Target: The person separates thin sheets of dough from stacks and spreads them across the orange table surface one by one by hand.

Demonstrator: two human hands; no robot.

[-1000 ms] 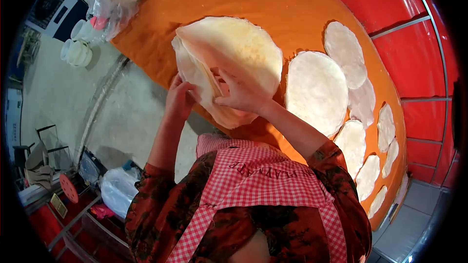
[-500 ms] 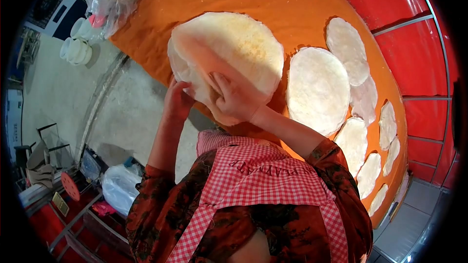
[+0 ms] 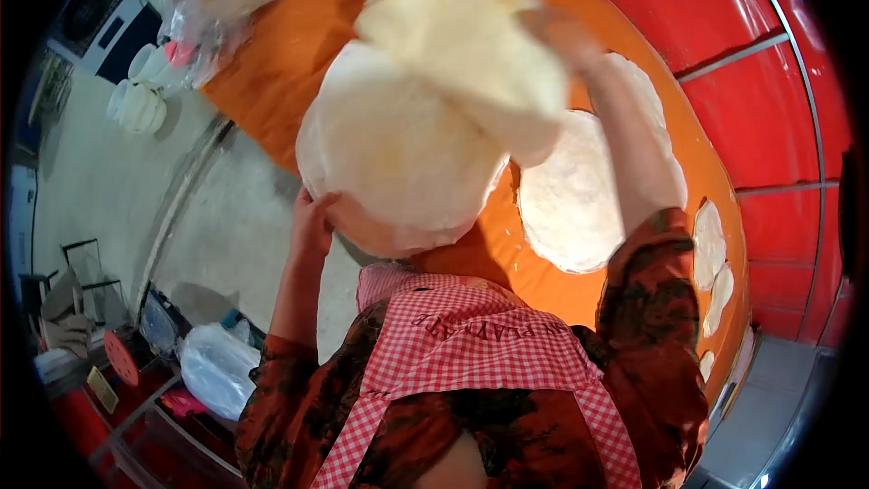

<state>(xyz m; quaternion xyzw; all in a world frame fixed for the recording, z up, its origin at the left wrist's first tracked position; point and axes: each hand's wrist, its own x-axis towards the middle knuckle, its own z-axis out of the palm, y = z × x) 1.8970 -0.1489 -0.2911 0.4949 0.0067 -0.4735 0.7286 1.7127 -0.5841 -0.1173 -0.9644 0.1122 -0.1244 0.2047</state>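
Nearby: pale rounds [image 3: 570, 199], plastic bag [image 3: 215, 9]; left hand [image 3: 314, 222] pinches lower sheet [image 3: 398, 154], right hand [image 3: 557, 33] grips upper sheet [image 3: 453, 23].

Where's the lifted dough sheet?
Head view, upper middle: the lifted dough sheet is at the right hand, partly overlapping the round sheet by the left hand.

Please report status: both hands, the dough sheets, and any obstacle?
Left hand pinching lower sheet at its near-left edge. Right hand blurred at right edge of upper sheet, grip unclear. No obstacle visible.
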